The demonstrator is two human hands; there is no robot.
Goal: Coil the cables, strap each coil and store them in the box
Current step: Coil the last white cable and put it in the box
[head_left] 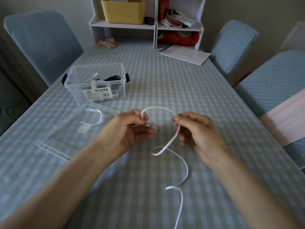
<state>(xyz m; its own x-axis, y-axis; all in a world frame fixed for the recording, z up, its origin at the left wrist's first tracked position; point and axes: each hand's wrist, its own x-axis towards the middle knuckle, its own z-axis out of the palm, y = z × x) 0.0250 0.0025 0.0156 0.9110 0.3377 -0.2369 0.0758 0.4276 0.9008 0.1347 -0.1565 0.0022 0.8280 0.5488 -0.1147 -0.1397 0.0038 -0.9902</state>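
A flat white cable (173, 142) arches between my two hands above the checked tablecloth. My left hand (127, 131) pinches it near its USB plug (155, 127), which sticks out to the right. My right hand (196, 129) pinches the cable between thumb and forefinger; from there it drops, loops on the table and trails toward the near edge. A clear plastic box (97, 83) stands open at the left with strapped white and black cable coils inside. A white strap (95, 116) lies on the box's clear lid (69, 129).
A white shelf unit (148, 25) with a yellow bin stands at the table's far end, papers (184, 53) beside it. Blue-covered chairs (44, 43) flank the table on both sides. A small white square piece (84, 129) lies on the lid.
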